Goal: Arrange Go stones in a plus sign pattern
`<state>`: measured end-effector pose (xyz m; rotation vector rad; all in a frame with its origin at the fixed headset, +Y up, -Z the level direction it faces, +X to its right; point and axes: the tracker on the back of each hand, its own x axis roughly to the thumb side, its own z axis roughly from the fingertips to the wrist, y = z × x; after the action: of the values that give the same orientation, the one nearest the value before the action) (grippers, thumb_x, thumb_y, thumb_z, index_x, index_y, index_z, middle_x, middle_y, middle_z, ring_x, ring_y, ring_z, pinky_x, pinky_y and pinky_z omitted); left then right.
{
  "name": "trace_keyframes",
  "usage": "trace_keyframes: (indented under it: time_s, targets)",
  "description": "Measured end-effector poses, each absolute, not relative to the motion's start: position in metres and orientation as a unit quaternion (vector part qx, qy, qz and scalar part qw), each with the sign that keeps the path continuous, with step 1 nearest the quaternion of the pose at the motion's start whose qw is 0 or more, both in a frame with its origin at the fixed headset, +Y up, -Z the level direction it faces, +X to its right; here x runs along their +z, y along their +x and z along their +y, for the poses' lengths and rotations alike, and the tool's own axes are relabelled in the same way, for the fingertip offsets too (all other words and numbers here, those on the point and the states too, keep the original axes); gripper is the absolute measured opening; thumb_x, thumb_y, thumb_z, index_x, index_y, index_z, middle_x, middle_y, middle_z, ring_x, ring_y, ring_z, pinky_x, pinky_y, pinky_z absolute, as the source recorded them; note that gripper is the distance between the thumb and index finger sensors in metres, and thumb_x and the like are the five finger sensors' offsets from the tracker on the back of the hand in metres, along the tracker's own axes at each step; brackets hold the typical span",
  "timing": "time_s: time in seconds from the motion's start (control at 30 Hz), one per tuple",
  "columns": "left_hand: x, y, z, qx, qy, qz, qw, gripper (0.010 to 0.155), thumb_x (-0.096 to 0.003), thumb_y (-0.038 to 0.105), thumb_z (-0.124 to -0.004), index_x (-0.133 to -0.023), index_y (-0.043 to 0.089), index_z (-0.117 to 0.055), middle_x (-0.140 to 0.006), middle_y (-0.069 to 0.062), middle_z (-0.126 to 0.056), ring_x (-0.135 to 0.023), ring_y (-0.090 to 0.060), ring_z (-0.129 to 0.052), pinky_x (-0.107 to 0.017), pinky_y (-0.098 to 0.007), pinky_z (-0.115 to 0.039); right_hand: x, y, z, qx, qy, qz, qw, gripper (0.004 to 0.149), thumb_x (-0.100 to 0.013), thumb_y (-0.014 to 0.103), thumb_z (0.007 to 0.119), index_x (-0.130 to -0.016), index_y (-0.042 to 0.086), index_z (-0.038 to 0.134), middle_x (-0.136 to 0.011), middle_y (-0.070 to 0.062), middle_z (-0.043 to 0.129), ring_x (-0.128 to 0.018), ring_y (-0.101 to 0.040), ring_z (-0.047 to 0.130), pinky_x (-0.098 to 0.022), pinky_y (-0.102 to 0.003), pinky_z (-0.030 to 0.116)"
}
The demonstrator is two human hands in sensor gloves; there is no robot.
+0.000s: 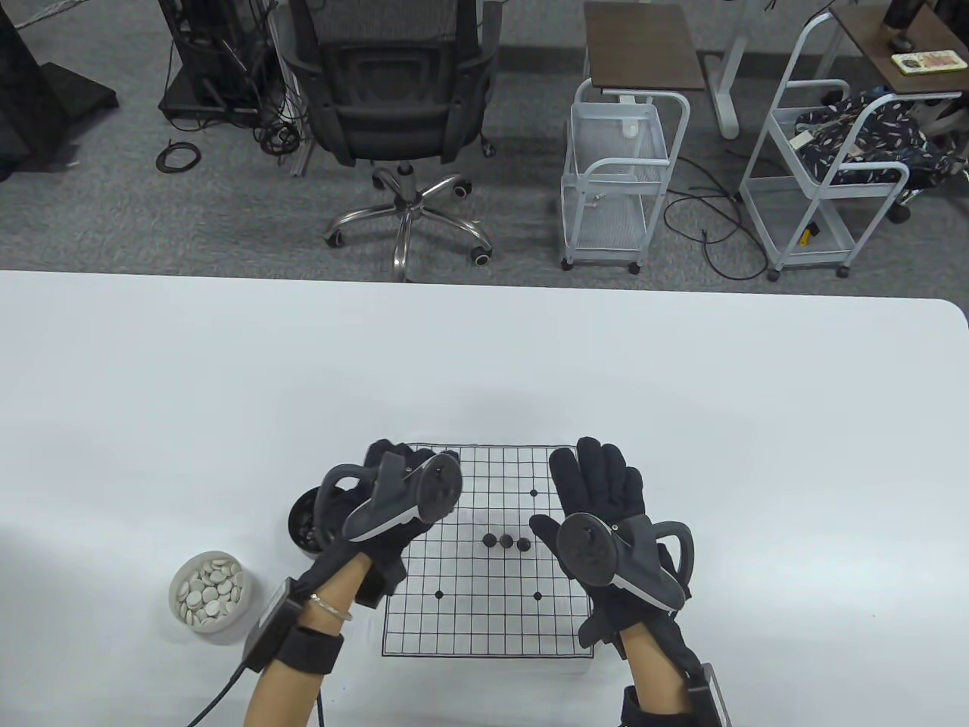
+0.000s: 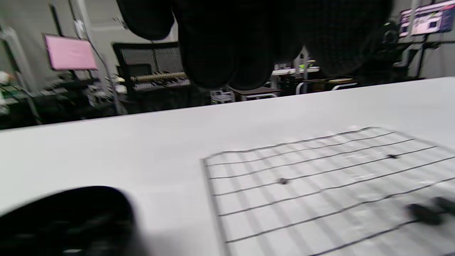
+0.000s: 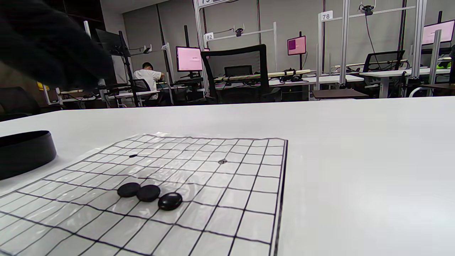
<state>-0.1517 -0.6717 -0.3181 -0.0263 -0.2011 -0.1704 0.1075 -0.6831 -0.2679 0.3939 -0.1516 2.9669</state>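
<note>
Black stones [image 1: 506, 541], three touching in a row mid-board [image 1: 484, 628], give us the bar only; right hand [image 1: 606, 522] fingers pressed together, left hand [image 1: 394, 500] fingers indeterminate.

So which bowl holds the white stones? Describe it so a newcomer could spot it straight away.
Start at the gridded Go board near the front of the white table. Look past its left edge and beyond the left hand to the round white bowl, heaped with pale stones. The other bowl, beside the board and partly under that hand, is black.
</note>
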Motion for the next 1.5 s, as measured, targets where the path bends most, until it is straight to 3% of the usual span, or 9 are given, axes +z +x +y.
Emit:
trace_keyframes:
  time_s: [0.23, 0.43, 0.5, 1.03, 1.5]
  targets:
    - [-0.315, -0.204, -0.705, -0.202, -0.06, 0.002, 0.978, 0.058, -0.041, 0.054, -0.077, -0.095, 0.033, -0.079, -0.087, 0.011, -0.1, -0.052, -0.001, -0.101, -0.068, -0.039, -0.079, -0.267, 0.107, -0.684, 0.988, 0.131, -0.051, 0.068, 0.079, -0.057, 0.054, 0.052, -0.114, 0.012, 0.017, -0.116, -0.027, 0.018, -0.107, -0.056, 0.026, -0.075, -0.062, 0.03]
    - [-0.326, -0.216, -0.735, -0.198, -0.134, 0.022, 0.971, 0.056, -0.041, 0.053, -0.078, -0.092, 0.032, -0.082, -0.081, 0.01, -0.102, -0.039, 0.002, -0.098, -0.062, -0.036, -0.083, -0.267, 0.106, -0.684, 0.988, 0.129, -0.048, 0.064, 0.079, -0.057, 0.054, 0.052, -0.114, 0.012, 0.017, -0.116, -0.027, 0.019, -0.107, -0.056, 0.026, -0.075, -0.062, 0.03]
    - [-0.327, -0.215, -0.737, -0.208, -0.127, 0.03, 0.97, 0.053, -0.0421, 0.051, -0.077, -0.091, 0.031, -0.083, -0.077, 0.009, -0.102, -0.035, 0.003, -0.097, -0.06, -0.034, -0.084, -0.267, 0.107, -0.685, 0.988, 0.129, -0.046, 0.066, 0.079, -0.057, 0.054, 0.052, -0.114, 0.012, 0.017, -0.116, -0.027, 0.018, -0.107, -0.056, 0.026, -0.075, -0.062, 0.03]
    - [-0.328, -0.202, -0.749, -0.275, -0.134, 0.022, 0.952, 0.047, -0.0445, 0.048, -0.074, -0.087, 0.028, -0.084, -0.071, 0.004, -0.1, -0.032, 0.0, -0.095, -0.062, -0.033, -0.082, -0.267, 0.106, -0.687, 0.989, 0.129, -0.041, 0.056, 0.078, -0.057, 0.054, 0.053, -0.114, 0.012, 0.018, -0.116, -0.027, 0.019, -0.107, -0.056, 0.026, -0.075, -0.062, 0.03]
    - [-0.332, -0.214, -0.744, -0.201, -0.143, 0.025, 0.969, 0.047, -0.0456, 0.051, -0.069, -0.084, 0.029, -0.085, -0.067, 0.004, -0.099, -0.03, -0.001, -0.093, -0.062, -0.034, -0.08, -0.268, 0.106, -0.687, 0.99, 0.128, -0.037, 0.054, 0.079, -0.057, 0.054, 0.053, -0.114, 0.012, 0.018, -0.116, -0.027, 0.019, -0.107, -0.056, 0.026, -0.075, -0.062, 0.03]
